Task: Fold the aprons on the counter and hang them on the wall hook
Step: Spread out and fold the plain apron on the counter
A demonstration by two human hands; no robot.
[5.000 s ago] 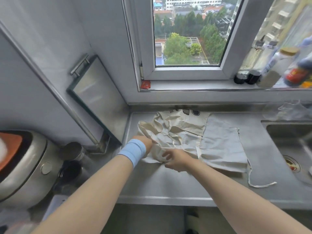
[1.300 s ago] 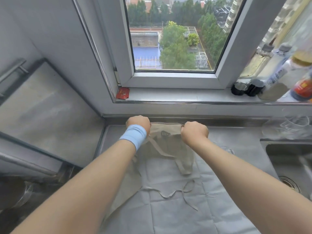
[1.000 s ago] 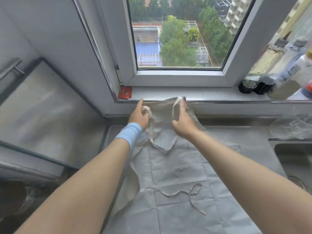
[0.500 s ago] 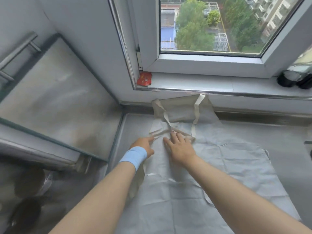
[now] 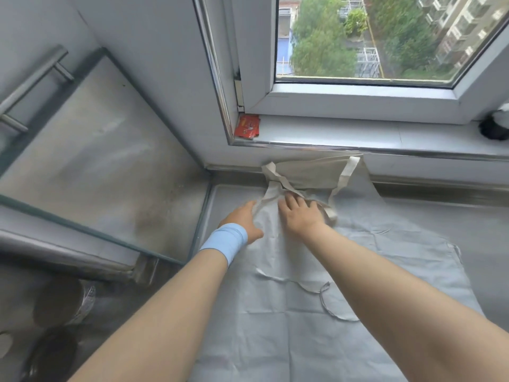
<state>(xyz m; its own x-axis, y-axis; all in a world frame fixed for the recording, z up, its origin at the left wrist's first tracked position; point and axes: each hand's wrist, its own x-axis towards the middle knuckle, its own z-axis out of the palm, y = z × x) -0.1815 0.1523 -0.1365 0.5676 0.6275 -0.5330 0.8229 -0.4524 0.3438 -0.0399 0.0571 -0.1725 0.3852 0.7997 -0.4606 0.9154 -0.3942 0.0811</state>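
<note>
A pale grey apron [image 5: 358, 271] lies spread flat over the steel counter [image 5: 454, 216], its beige bib [image 5: 308, 172] leaning up against the wall under the window sill. The neck strap [image 5: 344, 175] loops down from the bib's corners. My left hand [image 5: 242, 216], with a blue wristband, rests flat on the apron's left edge, fingers apart. My right hand [image 5: 300, 213] presses flat on the cloth just below the bib, fingers spread over the strap. A thin waist tie [image 5: 325, 296] lies loose on the cloth nearer me. No wall hook is in view.
A steel panel with a bar handle [image 5: 27, 86] leans at the left of the counter. A red packet [image 5: 247, 126] sits on the window sill [image 5: 385, 133], a dark cap [image 5: 493, 128] at its right end. Dark round pots [image 5: 63, 301] stand lower left.
Both hands let go of the bib's top corners, which stayed propped on the wall, and came down flat onto the apron. Over the last half second they barely shifted.
</note>
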